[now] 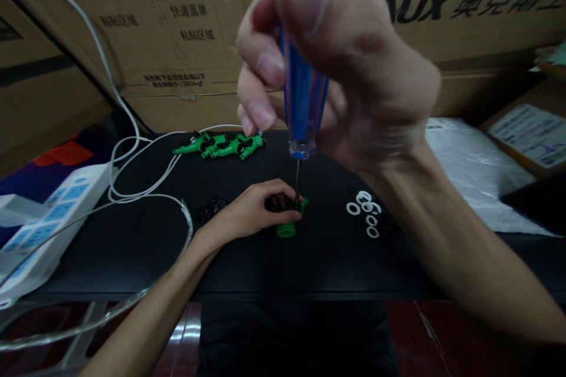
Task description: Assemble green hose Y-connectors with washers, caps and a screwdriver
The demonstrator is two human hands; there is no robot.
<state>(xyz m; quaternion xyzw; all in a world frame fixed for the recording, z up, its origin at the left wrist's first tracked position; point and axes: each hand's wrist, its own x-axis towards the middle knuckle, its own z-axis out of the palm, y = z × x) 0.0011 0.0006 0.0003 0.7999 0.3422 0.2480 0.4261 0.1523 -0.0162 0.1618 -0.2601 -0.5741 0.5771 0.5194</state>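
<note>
Green fitting (286, 230) was pinched on the black table (318, 265) by the left hand (254, 206). Above, the blue screwdriver (301, 100) was clamped nearly upright in the right hand (340, 47), its tip close to the left fingertips (292, 216); by tilted pressure, a slip could be caused and a finger hurt. White rings (353, 208) were laid at right.

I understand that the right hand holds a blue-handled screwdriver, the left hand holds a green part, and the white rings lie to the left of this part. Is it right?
Not quite: the head view shows the white rings to the right of the green part. The right hand does hold the blue-handled screwdriver, and the left hand holds the green part.
</note>
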